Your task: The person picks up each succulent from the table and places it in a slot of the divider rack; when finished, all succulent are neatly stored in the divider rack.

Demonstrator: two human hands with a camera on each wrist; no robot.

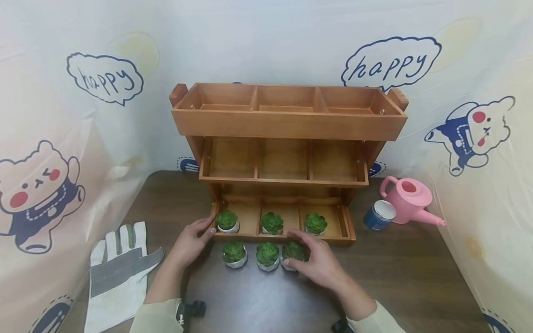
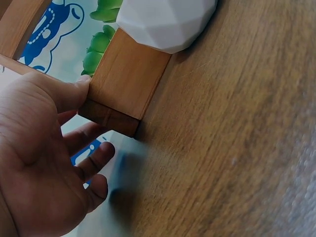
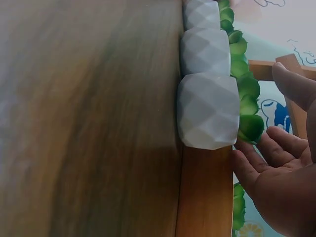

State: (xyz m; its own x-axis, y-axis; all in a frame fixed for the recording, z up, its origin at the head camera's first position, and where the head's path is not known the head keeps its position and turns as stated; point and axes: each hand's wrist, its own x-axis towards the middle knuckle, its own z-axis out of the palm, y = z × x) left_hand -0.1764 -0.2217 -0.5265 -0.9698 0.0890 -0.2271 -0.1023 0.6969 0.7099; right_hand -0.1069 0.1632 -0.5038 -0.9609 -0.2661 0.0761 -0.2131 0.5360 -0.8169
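Note:
A brown wooden three-tier planter stand (image 1: 287, 125) has three potted succulents in its bottom tier: a left one (image 1: 227, 220), a middle one (image 1: 272, 223) and a right one (image 1: 315, 224). Before it on the table stand another left succulent (image 1: 234, 253), a middle one (image 1: 268, 255) and a right one (image 1: 293, 252), in white faceted pots. My left hand (image 1: 192, 244) grips the bottom tier's left end, thumb on its front corner (image 2: 118, 79). Over the front right succulent's pot (image 3: 209, 111) hovers my right hand (image 1: 319, 262), fingers spread beside the leaves; contact is unclear.
On the brown table's (image 1: 395, 286) left side lies a white and grey work glove (image 1: 120, 273). A blue can (image 1: 379, 215) and a pink watering can (image 1: 410, 199) stand right of the stand. Printed cloth (image 1: 258, 37) hangs behind and at both sides.

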